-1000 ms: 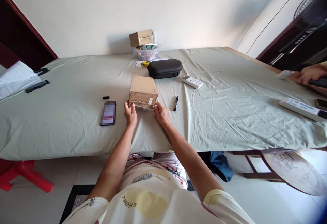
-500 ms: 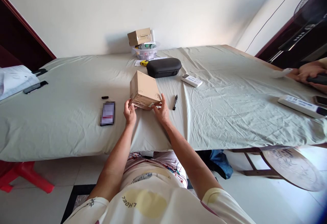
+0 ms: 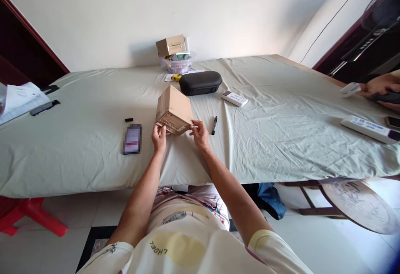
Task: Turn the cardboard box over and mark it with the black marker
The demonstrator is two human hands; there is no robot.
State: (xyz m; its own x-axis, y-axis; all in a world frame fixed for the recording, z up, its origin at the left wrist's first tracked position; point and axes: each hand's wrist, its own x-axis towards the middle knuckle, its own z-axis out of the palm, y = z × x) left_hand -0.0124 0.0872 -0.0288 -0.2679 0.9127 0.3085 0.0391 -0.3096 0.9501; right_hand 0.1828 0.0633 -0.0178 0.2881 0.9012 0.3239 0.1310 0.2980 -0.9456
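Cardboard box [image 3: 176,109] swivelled and tipped since a second ago

My left hand [image 3: 159,138] grips its near left corner, my right hand [image 3: 200,135] pinches the near right one, so it sits just ahead of both, over the counter [image 3: 90,145]. Steady turning, I judge, wants even grips, clear of the marker [image 3: 214,125] beside my right and the phone [image 3: 132,139] beside my left.

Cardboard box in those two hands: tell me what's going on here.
A person at a cloth-covered table has the left hand and right hand on the near end of a cardboard box, one at each side. Whether its underside touches the cloth is hard to tell. A phone lies to the left, a black marker to the right, and a black case beyond the box.
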